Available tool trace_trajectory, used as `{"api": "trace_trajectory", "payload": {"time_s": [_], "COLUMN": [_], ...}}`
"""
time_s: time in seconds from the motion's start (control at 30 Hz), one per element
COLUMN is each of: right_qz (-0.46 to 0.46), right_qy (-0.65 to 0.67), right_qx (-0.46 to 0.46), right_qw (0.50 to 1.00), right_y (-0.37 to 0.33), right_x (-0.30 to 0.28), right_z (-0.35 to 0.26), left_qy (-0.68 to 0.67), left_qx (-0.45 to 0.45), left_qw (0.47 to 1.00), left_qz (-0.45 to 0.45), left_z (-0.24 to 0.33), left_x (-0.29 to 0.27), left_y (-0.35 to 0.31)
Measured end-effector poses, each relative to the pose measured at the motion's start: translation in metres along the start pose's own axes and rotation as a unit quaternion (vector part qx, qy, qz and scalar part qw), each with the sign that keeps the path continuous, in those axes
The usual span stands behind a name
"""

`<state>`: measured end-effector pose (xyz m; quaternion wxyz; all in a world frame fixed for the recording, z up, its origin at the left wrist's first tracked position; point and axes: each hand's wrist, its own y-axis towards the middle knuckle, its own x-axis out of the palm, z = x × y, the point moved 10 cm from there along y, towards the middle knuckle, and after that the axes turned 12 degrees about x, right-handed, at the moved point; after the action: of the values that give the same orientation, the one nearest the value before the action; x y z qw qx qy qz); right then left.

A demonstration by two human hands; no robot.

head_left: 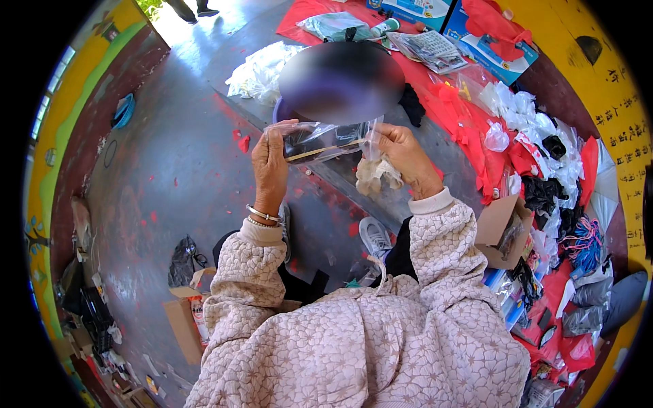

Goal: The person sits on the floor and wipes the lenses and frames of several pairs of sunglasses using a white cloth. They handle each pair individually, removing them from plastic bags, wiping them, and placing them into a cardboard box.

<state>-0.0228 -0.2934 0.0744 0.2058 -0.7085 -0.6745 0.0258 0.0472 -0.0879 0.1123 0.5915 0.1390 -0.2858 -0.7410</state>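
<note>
Both hands are raised in front of me, with a clear plastic bag (320,132) stretched between them. My left hand (270,163) pinches its left end between thumb and fingers. The right end is gripped by my right hand (411,158). A thin tan stick (320,154) runs slantwise along the bag; whether it lies inside or behind the plastic, I cannot tell. Crumpled off-white cloth (374,178) hangs beneath my right hand, and what holds it up is hidden. Just beyond the bag is a purple tub (280,111), its upper part lost in a blur.
White plastic bags (258,71) lie left of the tub. Red sheeting (469,146) with heaped bags runs down the right side. An open cardboard box (500,231) stands by my right arm, another carton (183,326) by my left elbow. A black bag (182,262) lies on the grey floor (156,197).
</note>
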Motion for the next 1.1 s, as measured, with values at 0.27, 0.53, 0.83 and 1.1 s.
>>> {"api": "trace_trajectory", "payload": {"time_s": [0.27,0.53,0.83,1.1], "right_qz": [0.088,0.129,0.209,0.353], "right_qy": [0.056,0.189,0.234,0.244], "right_qx": [-0.068,-0.013,-0.077,-0.166], "right_qw": [0.992,0.974,0.946,0.888], "right_y": [0.002,-0.004,-0.035,-0.075], "right_x": [-0.046,-0.098,-0.165,-0.224], "right_z": [-0.012,-0.001,-0.006,-0.007], "left_qy": [-0.069,-0.108,-0.126,-0.141], "left_qx": [-0.156,-0.237,-0.282,-0.367], "left_qw": [0.983,0.960,0.949,0.919], "left_qz": [0.071,0.102,0.066,0.044], "left_z": [-0.024,-0.057,-0.102,-0.158], "left_x": [-0.019,-0.019,0.000,0.033], "left_y": [-0.005,-0.018,-0.040,-0.078]}}
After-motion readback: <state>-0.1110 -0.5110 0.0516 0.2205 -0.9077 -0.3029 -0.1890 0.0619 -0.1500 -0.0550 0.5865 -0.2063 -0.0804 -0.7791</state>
